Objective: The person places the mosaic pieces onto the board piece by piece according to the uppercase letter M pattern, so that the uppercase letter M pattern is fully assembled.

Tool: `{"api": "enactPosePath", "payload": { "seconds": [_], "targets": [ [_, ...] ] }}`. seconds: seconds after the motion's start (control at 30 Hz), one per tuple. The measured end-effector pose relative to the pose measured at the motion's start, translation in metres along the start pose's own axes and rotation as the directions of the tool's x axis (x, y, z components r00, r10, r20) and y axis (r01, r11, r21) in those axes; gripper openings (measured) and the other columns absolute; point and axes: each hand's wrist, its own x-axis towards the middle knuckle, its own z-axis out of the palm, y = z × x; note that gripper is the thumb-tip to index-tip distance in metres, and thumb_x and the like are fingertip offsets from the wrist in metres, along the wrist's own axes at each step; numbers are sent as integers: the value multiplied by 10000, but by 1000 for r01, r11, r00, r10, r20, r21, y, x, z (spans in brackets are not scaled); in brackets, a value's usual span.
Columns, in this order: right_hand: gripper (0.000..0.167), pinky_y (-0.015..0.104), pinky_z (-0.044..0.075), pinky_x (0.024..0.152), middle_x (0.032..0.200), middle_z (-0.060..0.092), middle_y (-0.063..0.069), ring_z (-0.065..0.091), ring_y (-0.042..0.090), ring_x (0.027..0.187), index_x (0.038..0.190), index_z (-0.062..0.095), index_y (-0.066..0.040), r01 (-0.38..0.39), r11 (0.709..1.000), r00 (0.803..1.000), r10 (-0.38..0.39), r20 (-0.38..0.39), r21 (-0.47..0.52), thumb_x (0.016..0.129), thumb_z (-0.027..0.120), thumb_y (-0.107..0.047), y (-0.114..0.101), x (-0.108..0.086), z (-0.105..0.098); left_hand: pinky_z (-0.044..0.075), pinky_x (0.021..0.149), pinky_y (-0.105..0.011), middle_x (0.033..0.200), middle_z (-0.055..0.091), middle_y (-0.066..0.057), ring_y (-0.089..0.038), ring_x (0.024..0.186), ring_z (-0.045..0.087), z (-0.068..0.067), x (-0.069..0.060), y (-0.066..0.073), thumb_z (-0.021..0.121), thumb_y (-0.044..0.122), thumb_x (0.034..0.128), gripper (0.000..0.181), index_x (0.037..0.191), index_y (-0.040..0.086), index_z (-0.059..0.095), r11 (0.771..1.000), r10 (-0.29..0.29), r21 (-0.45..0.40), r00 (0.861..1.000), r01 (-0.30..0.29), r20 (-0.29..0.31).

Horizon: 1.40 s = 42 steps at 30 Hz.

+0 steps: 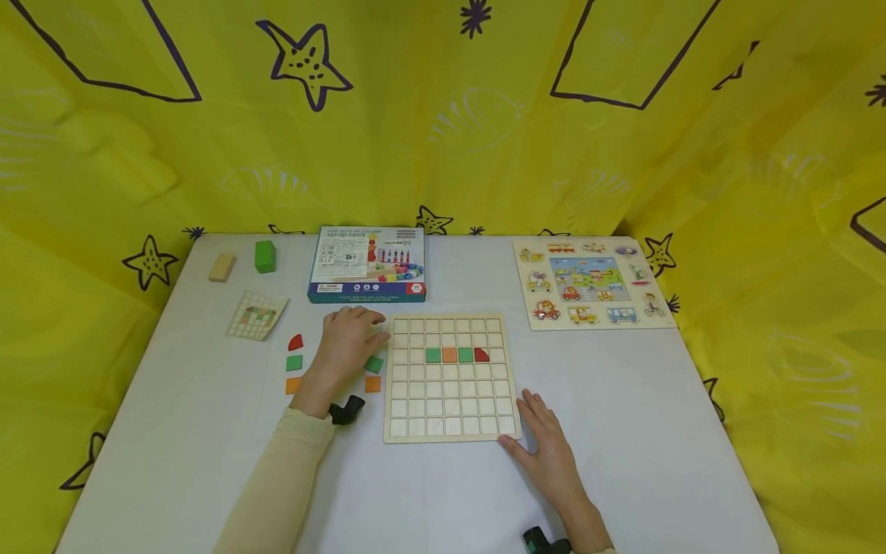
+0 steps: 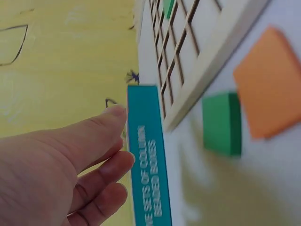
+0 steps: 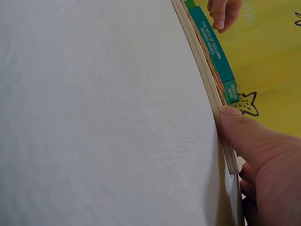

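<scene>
A square grid board (image 1: 443, 388) lies flat near the middle of the table (image 1: 644, 438), its sides roughly in line with the table's far and near edges. In its third row from the far edge sit, left to right, a green tile (image 1: 433, 355), an orange tile (image 1: 450, 355), a second green tile (image 1: 466, 355) and a red quarter-round tile (image 1: 481, 355). The left hand (image 1: 346, 342) is held over the table by the board's left side, fingers loosely extended, thumb apart, with nothing in its grasp. Beside the board under that hand lie a loose green tile (image 1: 374, 364) and a loose orange tile (image 1: 372, 384); toward the table's left edge runs a column of a red piece (image 1: 295, 342), a green piece (image 1: 294, 362) and an orange piece (image 1: 292, 387) partly hidden by the wrist. The right hand (image 1: 547, 450) is spread at the board's near right corner, its thumb touching the rim. A patterned card (image 1: 258, 315) lies toward the table's far left corner, with a tan block (image 1: 222, 267) and a green block (image 1: 265, 257) beyond it. A cardboard box (image 1: 367, 292) lies along the far edge, and a picture puzzle (image 1: 594, 319) near the far right corner.
</scene>
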Motion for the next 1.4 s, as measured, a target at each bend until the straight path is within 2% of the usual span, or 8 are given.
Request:
{"api": "enactPosePath", "payload": {
  "seconds": [0.17, 0.4, 0.63, 0.87, 0.97, 1.1, 1.27, 1.4],
  "targets": [
    [744, 461, 177, 1136, 1512, 371, 154, 273, 347, 1409, 1374, 505, 55, 7, 1000, 1000, -7, -8, 0, 818, 797, -344, 0, -1, 1, 308, 968, -568, 1172, 650, -128, -346, 1102, 516, -14, -2, -18, 706, 286, 917, 323, 1154, 67, 704, 999, -42, -3, 998, 42, -49],
    [756, 471, 176, 1135, 1516, 363, 153, 264, 346, 1413, 1380, 499, 53, -1, 1000, 1000, 1, -4, -4, 824, 787, -370, 0, 0, 0, 362, 864, -546, 1122, 667, -161, -380, 1047, 541, -26, -6, -41, 732, 257, 897, 329, 1128, 24, 702, 997, -70, 5, 992, 71, -107],
    [742, 455, 188, 1133, 1504, 381, 162, 285, 355, 1402, 1366, 511, 61, 26, 1000, 999, -26, -27, -11, 812, 804, -335, 0, -1, 1, 361, 920, -561, 1161, 646, -198, -402, 1076, 517, -35, -16, -62, 704, 230, 919, 352, 1178, -6, 668, 987, -156, -60, 984, 151, -90],
    [746, 453, 181, 1136, 1512, 371, 153, 278, 349, 1407, 1374, 505, 56, 19, 1000, 1000, -19, -18, -7, 815, 800, -339, -1, -1, 1, 398, 900, -550, 1117, 663, -212, -407, 1017, 546, -36, -25, -78, 726, 204, 901, 359, 1164, -33, 666, 986, -160, -63, 980, 153, -122],
    [741, 445, 185, 1136, 1506, 379, 158, 287, 351, 1402, 1367, 511, 59, 25, 1000, 999, -25, -28, -12, 811, 805, -331, -1, -1, 1, 392, 922, -564, 1092, 670, -216, -421, 1009, 557, -35, -28, -83, 739, 195, 889, 358, 1147, -43, 668, 988, -150, -52, 979, 144, -138],
    [736, 425, 182, 1139, 1497, 390, 168, 299, 362, 1394, 1357, 520, 63, 36, 999, 998, -36, -44, -20, 802, 814, -320, 0, -2, 1, 348, 983, -592, 1103, 662, -229, -458, 1094, 530, -35, -32, -87, 739, 195, 886, 362, 1141, -50, 663, 988, -152, -34, 979, 149, -133],
    [737, 421, 180, 1140, 1496, 392, 169, 302, 365, 1392, 1357, 521, 62, 35, 999, 998, -36, -46, -25, 797, 818, -315, 0, -2, 2, 363, 959, -588, 1124, 652, -234, -459, 1102, 512, -36, -35, -89, 736, 200, 889, 366, 1149, -46, 660, 981, -194, -23, 975, 192, -106],
    [738, 430, 181, 1139, 1501, 386, 163, 294, 358, 1398, 1361, 517, 62, 25, 1000, 999, -26, -35, -16, 801, 817, -314, 0, -1, 2, 379, 932, -572, 1125, 650, -226, -431, 1055, 519, -36, -38, -89, 727, 216, 900, 377, 1162, -46, 656, 968, -249, -35, 965, 247, -78]
  ]
}}
